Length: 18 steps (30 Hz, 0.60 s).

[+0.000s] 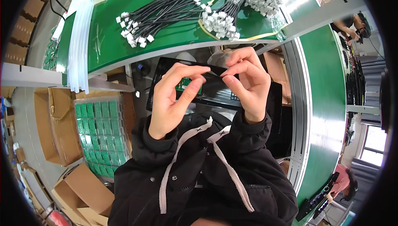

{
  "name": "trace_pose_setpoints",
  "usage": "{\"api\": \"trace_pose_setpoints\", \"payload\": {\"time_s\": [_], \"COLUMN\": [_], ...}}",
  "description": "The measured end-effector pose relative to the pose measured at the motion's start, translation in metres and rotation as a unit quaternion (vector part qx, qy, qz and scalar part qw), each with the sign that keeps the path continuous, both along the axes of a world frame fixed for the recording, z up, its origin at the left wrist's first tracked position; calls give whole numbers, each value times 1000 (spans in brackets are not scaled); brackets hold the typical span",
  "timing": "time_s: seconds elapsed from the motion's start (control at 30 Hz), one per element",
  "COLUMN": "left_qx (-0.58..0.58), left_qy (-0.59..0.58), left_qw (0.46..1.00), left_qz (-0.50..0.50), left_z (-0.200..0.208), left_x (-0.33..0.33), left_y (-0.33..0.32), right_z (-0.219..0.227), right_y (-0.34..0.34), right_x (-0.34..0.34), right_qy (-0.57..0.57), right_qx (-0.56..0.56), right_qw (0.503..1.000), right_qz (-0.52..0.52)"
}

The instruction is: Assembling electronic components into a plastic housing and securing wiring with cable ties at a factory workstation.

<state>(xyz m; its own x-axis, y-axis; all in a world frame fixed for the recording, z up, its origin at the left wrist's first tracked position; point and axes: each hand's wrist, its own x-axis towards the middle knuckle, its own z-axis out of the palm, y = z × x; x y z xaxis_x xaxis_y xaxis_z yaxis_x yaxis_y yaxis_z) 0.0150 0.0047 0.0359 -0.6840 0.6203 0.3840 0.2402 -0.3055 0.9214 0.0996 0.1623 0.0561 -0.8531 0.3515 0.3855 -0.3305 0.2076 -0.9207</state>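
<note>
My left hand (174, 97) is raised in front of my chest, its index finger and thumb curved toward each other with a gap between the tips; I see nothing held there. Close by on the right, my right hand (248, 83) has its thumb and index finger brought together in a pinch. Whatever may be in that pinch is too small to make out. Behind the left fingers shows part of a green circuit board (181, 85), over a black tray-like surface (213, 86). Whether the board touches my hand, I cannot tell.
Ahead, a green bench (107, 31) carries bundles of black cables (166, 12) with white connectors, more connector bundles (219, 23), and translucent strips (81, 43). Cardboard boxes (56, 126) and a clear tray of green boards (99, 135) stand left. Two people sit beyond the right bench (323, 89).
</note>
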Motion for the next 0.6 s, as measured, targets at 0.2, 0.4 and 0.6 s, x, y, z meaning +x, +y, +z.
{"api": "trace_pose_setpoints", "payload": {"time_s": [0.2, 0.4, 0.6], "left_qx": [-173, -458, -489], "left_qy": [-15, 329, 341], "left_qw": [960, 786, 771], "left_qz": [219, 253, 225], "left_z": [-66, -177, -201], "left_x": [-15, -9, -12], "left_y": [-23, -7, -6], "right_z": [-45, -154, -209], "right_y": [3, -15, -7], "right_x": [2, -42, -62], "right_qy": [-33, -109, -13], "right_qx": [74, 396, 575], "right_qw": [993, 909, 816], "right_qz": [85, 78, 58]}}
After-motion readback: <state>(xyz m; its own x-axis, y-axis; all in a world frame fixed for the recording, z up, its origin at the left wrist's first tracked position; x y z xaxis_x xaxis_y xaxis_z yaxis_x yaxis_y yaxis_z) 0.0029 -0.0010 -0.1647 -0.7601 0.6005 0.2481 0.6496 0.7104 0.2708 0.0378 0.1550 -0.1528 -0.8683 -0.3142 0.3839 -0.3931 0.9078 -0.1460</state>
